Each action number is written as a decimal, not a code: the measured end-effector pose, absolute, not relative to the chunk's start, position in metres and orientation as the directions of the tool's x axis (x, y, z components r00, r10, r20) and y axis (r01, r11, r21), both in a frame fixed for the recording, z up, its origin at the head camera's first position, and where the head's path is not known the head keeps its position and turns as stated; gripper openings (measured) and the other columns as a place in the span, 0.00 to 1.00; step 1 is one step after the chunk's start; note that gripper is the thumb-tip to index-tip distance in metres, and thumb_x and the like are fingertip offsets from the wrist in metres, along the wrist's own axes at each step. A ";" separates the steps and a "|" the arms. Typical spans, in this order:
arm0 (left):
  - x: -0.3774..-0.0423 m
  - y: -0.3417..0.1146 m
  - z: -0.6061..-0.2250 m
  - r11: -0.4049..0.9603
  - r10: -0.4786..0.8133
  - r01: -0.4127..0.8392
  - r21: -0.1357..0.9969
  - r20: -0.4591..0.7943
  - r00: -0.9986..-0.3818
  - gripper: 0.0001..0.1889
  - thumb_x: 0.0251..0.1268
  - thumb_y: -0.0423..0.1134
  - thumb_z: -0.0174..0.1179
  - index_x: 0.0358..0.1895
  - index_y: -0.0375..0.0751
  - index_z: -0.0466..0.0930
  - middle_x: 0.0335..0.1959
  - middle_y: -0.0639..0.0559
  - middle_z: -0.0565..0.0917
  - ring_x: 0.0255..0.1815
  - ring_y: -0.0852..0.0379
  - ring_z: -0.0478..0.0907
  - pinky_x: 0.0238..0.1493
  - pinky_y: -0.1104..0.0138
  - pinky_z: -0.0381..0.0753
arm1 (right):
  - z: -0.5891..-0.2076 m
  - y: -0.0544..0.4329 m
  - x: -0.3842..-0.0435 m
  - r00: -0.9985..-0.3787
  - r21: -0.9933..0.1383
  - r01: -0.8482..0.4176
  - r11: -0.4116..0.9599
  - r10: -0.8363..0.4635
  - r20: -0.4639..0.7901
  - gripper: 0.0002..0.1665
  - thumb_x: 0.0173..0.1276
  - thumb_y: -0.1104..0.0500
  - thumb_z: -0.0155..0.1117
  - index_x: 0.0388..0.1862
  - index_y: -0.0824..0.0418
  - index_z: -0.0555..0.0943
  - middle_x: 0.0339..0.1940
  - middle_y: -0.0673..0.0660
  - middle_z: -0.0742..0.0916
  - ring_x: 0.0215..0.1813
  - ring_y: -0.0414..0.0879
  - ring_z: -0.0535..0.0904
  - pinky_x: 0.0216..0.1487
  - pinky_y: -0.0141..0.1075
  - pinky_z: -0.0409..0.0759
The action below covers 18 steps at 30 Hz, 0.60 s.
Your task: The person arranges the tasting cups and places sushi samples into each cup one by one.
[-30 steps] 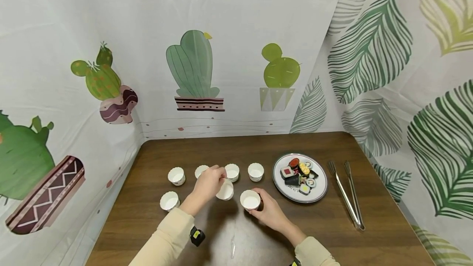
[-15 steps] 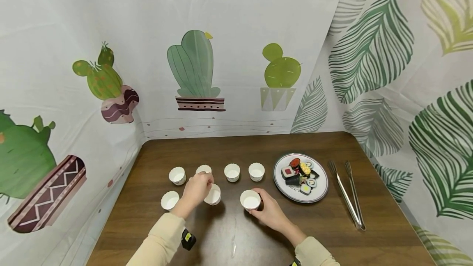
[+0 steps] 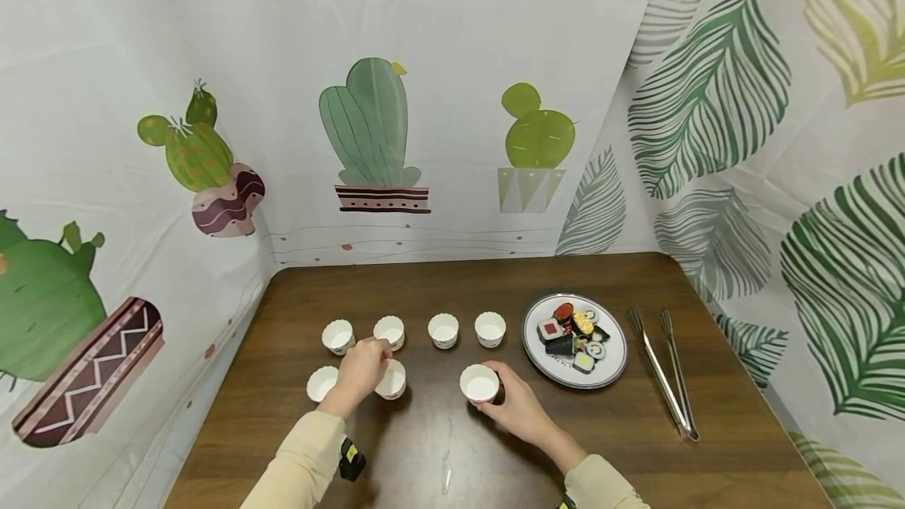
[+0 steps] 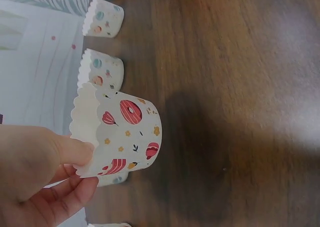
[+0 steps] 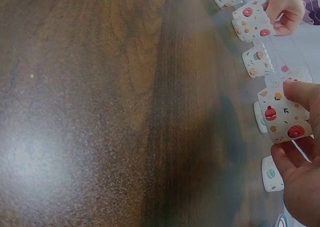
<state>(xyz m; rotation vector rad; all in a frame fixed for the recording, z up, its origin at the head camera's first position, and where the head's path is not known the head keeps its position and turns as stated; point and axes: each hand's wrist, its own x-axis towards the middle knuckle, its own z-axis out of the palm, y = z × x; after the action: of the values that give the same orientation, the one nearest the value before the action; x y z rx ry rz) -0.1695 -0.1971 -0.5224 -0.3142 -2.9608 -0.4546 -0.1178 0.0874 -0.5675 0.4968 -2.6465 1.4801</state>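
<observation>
The left hand [image 3: 362, 368] pinches a paper baking cup [image 4: 130, 132] by its wavy rim, thumb on one side and fingers on the other. Red donuts and little flowers are printed on this cup. It seems to be held up off the table [image 3: 728, 462], in front of the back row. The right hand [image 3: 516, 403] holds a second baking cup [image 3: 479, 384] around its side, with the open top facing up.

These cups look very light and thin. They should be a bit stiff, but a hard squeeze could bend them. The rim or the upper side seems a good place to hold, softly.

Four more cups [image 3: 443, 331] stand in the back row, and a front-left cup [image 3: 322, 384] sits partly behind the left hand. Farther right are a round plate [image 3: 613, 352] with sushi pieces [image 3: 583, 324] and metal tongs [image 3: 659, 371].
</observation>
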 end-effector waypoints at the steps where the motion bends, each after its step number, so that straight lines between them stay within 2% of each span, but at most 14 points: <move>1: -0.169 -0.198 -0.523 0.934 0.182 0.221 0.280 0.157 -0.971 0.09 0.44 0.29 0.65 0.21 0.47 0.76 0.22 0.55 0.76 0.21 0.55 0.74 0.19 0.63 0.71 | -0.567 0.087 -0.118 -0.946 -0.818 -0.310 0.484 -0.245 0.214 0.38 0.43 0.63 0.76 0.55 0.56 0.71 0.49 0.49 0.80 0.51 0.41 0.75 0.54 0.41 0.73; 11: -0.171 -0.209 -0.534 0.946 0.147 0.165 0.281 0.084 -0.986 0.09 0.45 0.29 0.64 0.21 0.48 0.75 0.22 0.55 0.76 0.22 0.56 0.72 0.21 0.64 0.70 | -0.569 0.088 -0.118 -0.943 -0.812 -0.321 0.488 -0.248 0.223 0.38 0.43 0.63 0.76 0.55 0.57 0.71 0.49 0.50 0.80 0.51 0.41 0.75 0.53 0.40 0.73; 18: -0.170 -0.214 -0.538 0.943 0.141 0.161 0.292 0.090 -0.986 0.09 0.43 0.28 0.63 0.20 0.47 0.75 0.20 0.55 0.76 0.22 0.54 0.74 0.21 0.63 0.70 | -0.570 0.088 -0.119 -0.945 -0.811 -0.312 0.495 -0.251 0.210 0.38 0.43 0.62 0.76 0.56 0.58 0.71 0.49 0.51 0.80 0.52 0.42 0.75 0.53 0.41 0.73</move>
<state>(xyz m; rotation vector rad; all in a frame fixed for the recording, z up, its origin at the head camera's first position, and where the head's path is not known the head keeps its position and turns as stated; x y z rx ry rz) -0.1697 -0.2137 -0.5375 -0.2358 -3.0291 -0.4644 -0.1186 0.0883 -0.5695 0.5023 -2.6606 1.4627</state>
